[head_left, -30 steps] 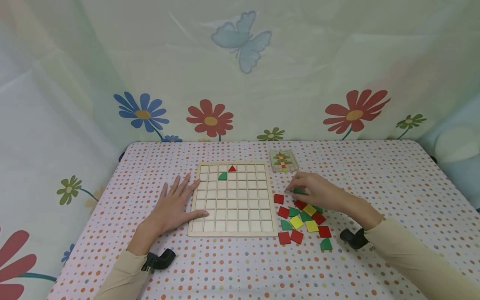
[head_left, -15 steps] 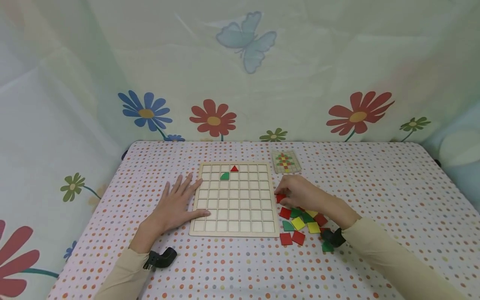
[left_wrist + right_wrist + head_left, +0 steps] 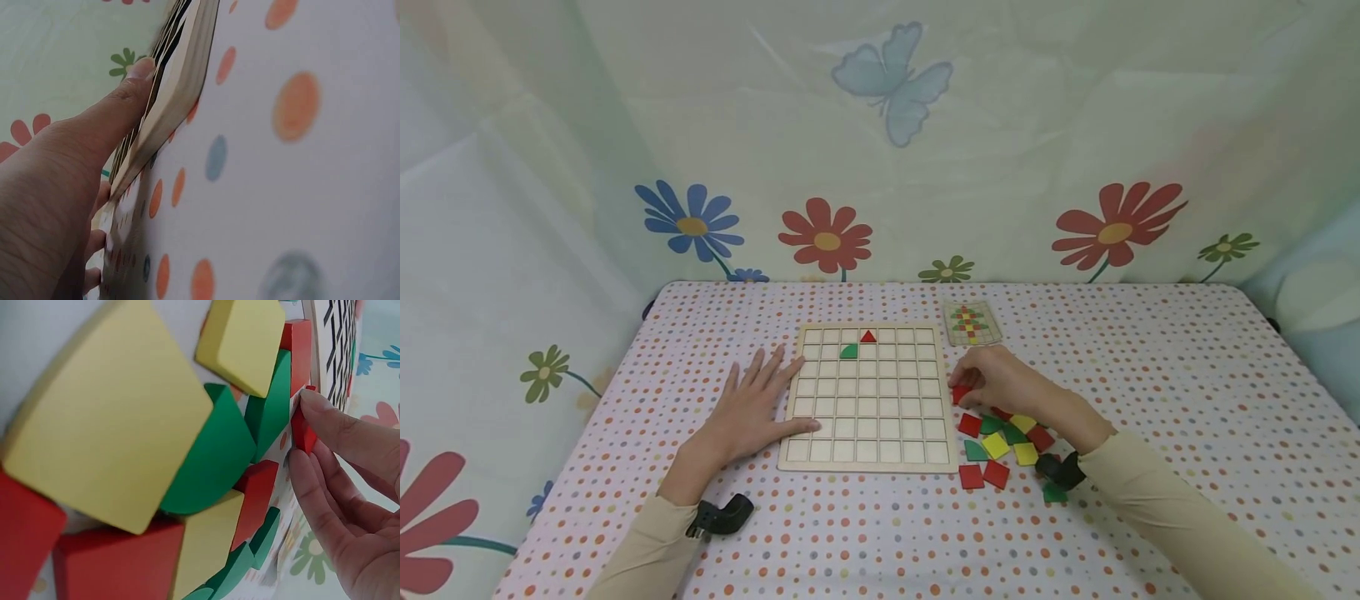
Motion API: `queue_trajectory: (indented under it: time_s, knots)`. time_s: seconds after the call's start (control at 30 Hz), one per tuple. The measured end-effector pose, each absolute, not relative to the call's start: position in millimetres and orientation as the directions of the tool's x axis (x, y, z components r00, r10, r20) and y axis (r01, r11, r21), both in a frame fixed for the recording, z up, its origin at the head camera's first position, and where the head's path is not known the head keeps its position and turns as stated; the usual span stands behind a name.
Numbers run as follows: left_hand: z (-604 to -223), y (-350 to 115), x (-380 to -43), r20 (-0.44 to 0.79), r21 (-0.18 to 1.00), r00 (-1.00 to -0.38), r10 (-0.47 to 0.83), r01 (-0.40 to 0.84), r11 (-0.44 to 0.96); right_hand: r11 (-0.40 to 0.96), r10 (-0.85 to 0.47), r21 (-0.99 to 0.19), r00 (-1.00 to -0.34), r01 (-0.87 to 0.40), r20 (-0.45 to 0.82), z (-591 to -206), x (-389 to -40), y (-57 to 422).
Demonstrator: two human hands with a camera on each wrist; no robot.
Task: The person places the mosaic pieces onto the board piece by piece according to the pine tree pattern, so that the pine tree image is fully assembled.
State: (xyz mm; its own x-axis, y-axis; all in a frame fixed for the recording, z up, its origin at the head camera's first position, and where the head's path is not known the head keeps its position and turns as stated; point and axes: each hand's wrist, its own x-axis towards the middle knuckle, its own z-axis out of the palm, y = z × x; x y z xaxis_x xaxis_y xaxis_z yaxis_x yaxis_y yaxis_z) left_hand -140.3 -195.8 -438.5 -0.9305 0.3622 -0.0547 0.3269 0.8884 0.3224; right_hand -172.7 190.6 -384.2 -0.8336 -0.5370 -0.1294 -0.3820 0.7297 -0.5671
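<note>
My left hand (image 3: 747,412) lies with fingers spread at the left edge of a wooden grid board (image 3: 878,408), thumb over its rim. In the left wrist view that thumb (image 3: 122,97) presses on the edge of the board. My right hand (image 3: 1003,385), just off the board's right side, pinches a red square tile (image 3: 302,428) between thumb and fingers. Near the top of the board sit a red triangle tile (image 3: 868,337) and, one row lower to its left, a green quarter-circle tile (image 3: 849,352).
Loose red, green and yellow tiles, such as a yellow square (image 3: 996,445), lie right of the board, partly under my right wrist. A pattern card (image 3: 972,323) with a tree picture lies beyond them. A flowered curtain (image 3: 1000,150) hangs behind the dotted tablecloth (image 3: 865,533).
My right hand has moved left from above the tile pile to the red square by the board and pinches it. The green tile at its fingers is out of sight. My left hand stays.
</note>
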Motion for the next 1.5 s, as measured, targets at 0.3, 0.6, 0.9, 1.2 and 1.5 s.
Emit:
queue_trajectory:
  time_s: [0.3,0.6,0.9,1.2,1.5]
  knots:
    - [-437.2,-194.9,-139.7,-0.054,0.327,-0.930,0.363,0.327,0.887,0.707,-0.519,-0.590,-0.853,-0.389,-0.059,-387.3,-170.4,192.4]
    - [-437.4,-195.3,-139.7,-0.059,0.323,-0.932,0.356,0.320,0.891,0.671,-0.519,-0.625,-0.855,-0.399,-0.012,-387.3,-168.6,195.3]
    - [-437.3,-195.4,-140.5,-0.063,0.330,-0.932,0.358,0.319,0.889,0.640,-0.541,-0.617,-0.839,-0.458,0.062,-379.2,-173.7,178.8]
    - [-438.4,-192.2,-143.3,-0.083,0.335,-0.929,0.361,0.315,0.888,0.605,-0.555,-0.631,-0.825,-0.486,0.103,-370.4,-199.7,139.3]
    - [-437.9,-193.7,-141.9,-0.075,0.329,-0.929,0.362,0.320,0.889,0.504,-0.580,-0.718,-0.804,-0.480,0.131,-378.0,-222.6,103.1]
